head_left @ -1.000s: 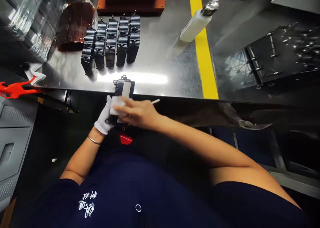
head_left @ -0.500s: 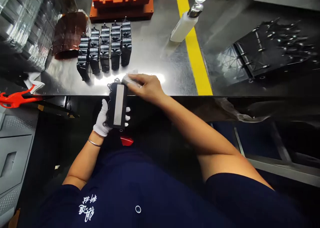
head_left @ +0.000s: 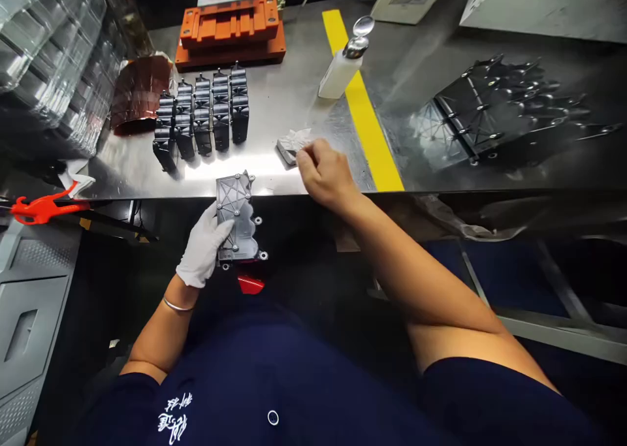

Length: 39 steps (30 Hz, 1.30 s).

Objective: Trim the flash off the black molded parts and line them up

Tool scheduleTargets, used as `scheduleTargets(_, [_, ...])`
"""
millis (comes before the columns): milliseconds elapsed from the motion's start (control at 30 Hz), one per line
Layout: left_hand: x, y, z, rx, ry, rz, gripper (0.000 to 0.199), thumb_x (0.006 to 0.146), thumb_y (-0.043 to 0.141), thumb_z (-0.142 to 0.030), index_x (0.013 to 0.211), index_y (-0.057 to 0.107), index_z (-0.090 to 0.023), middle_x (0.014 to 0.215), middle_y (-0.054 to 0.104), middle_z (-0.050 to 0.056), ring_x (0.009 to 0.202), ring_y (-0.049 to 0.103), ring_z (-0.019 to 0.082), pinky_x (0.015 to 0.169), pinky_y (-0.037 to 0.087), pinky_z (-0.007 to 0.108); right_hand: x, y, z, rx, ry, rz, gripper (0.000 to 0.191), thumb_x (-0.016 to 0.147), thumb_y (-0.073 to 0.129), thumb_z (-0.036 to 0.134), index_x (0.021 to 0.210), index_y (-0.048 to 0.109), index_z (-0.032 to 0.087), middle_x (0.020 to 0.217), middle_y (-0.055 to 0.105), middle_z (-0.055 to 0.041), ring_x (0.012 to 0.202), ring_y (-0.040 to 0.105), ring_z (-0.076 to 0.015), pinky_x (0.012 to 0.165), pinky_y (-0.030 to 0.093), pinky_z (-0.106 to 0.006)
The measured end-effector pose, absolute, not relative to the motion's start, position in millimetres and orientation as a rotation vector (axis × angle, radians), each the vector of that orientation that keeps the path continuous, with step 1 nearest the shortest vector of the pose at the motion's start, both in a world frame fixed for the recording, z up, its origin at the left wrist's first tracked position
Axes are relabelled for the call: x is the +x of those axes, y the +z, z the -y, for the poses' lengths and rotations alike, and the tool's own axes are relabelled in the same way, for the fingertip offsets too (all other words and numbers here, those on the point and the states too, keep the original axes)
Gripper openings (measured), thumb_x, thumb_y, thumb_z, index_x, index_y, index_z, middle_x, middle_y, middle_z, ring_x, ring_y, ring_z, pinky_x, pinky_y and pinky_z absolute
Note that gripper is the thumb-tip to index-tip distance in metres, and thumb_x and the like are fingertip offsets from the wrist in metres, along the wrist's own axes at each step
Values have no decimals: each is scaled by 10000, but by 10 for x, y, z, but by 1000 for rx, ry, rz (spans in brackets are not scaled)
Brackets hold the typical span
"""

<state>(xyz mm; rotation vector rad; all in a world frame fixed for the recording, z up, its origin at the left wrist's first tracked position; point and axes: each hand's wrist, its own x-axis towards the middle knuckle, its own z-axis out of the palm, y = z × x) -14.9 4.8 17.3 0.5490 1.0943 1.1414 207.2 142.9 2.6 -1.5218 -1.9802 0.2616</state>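
Note:
My left hand, in a white glove, is closed on a black plastic housing cover in front of the table edge. The cover's ribbed side with metal-ringed screw holes faces up, and my thumb presses on it. My right hand is bare, over the table's front edge, its fingers curled with nothing visible in them. Just left of its fingertips, a grey block with crumpled white cloth lies on the table; whether the fingertips touch it is hard to tell.
Several black ribbed housings stand in a row on the metal table, before an orange fixture. A white pump bottle stands by yellow tape. More black parts lie right; clear trays are stacked left.
The cover has been turned over from its flat side with the pale strip to its ribbed side. My right hand has moved right, and the cloth-covered block now lies on the table.

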Motion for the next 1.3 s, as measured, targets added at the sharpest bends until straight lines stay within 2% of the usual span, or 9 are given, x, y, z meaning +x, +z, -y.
scheduleTargets(133, [-65, 61, 3, 816, 1187, -1287, 588, 779, 735, -288, 1328, 553, -183, 1115, 739, 75, 1038, 690, 222, 938, 542, 339, 1847, 56, -1263, -1330, 333, 2195, 267, 939, 448, 344, 838, 633, 180, 821, 685, -92, 766, 618, -218, 699, 442, -329])
scheduleTargets(233, [-46, -12, 23, 818, 1179, -1351, 619, 789, 718, -303, 1364, 525, -178, 1043, 754, 75, 970, 708, 219, 888, 560, 336, 1732, 34, -1185, -1308, 289, 2287, 262, 935, 462, 327, 850, 657, 176, 863, 703, -102, 793, 623, -219, 693, 425, -319])
scheduleTargets(367, [-42, -27, 22, 833, 1200, -1336, 594, 787, 718, -284, 1347, 546, -184, 1100, 743, 76, 1000, 699, 207, 904, 552, 311, 1663, 11, -1141, -1333, 188, 2384, 292, 948, 449, 341, 881, 678, 172, 884, 715, -96, 776, 621, -207, 630, 375, -301])
scheduleTargets(500, [-42, -25, 11, 835, 1220, -1355, 563, 780, 722, -274, 1319, 580, -194, 1061, 749, 62, 956, 706, 200, 872, 559, 296, 1663, 29, -1170, -1357, 42, 2405, 333, 954, 431, 349, 868, 689, 158, 867, 706, -110, 710, 594, -200, 579, 303, -312])
scheduleTargets(667, [-63, -43, 15, 865, 1191, -1343, 581, 798, 704, -295, 1351, 558, -200, 985, 755, 49, 881, 711, 195, 828, 573, 306, 1695, 93, -1219, -1268, 55, 2477, 358, 955, 425, 366, 863, 708, 166, 854, 705, -91, 711, 596, -189, 578, 285, -308])
scheduleTargets(767, [-70, -41, 17, 886, 1179, -1353, 581, 806, 694, -302, 1359, 550, -194, 966, 756, 45, 880, 711, 193, 826, 572, 302, 1680, 138, -1241, -1269, 64, 2488, 369, 954, 425, 373, 866, 717, 165, 854, 711, -90, 722, 609, -191, 580, 288, -305])
scheduleTargets(967, [-54, -7, 14, 815, 1194, -1341, 589, 777, 724, -284, 1340, 570, -203, 1068, 749, 59, 972, 702, 196, 892, 549, 289, 1665, 160, -1221, -1367, 87, 2423, 334, 936, 454, 357, 866, 714, 160, 883, 723, -106, 715, 618, -205, 587, 317, -314])
scheduleTargets(1133, [-57, -26, 30, 841, 1169, -1367, 609, 790, 711, -327, 1365, 553, -203, 908, 748, 42, 807, 704, 191, 769, 574, 296, 1809, 82, -991, -1230, 247, 2386, 304, 931, 470, 375, 842, 697, 194, 822, 722, -63, 725, 632, -180, 630, 399, -282])
scheduleTargets(1300, [-74, -90, 33, 916, 1164, -1404, 612, 809, 692, -350, 1385, 541, -206, 881, 735, 32, 778, 689, 181, 742, 567, 281, 1894, 77, -839, -1160, 190, 2496, 336, 940, 456, 379, 802, 693, 185, 770, 713, -60, 661, 614, -159, 575, 353, -272])
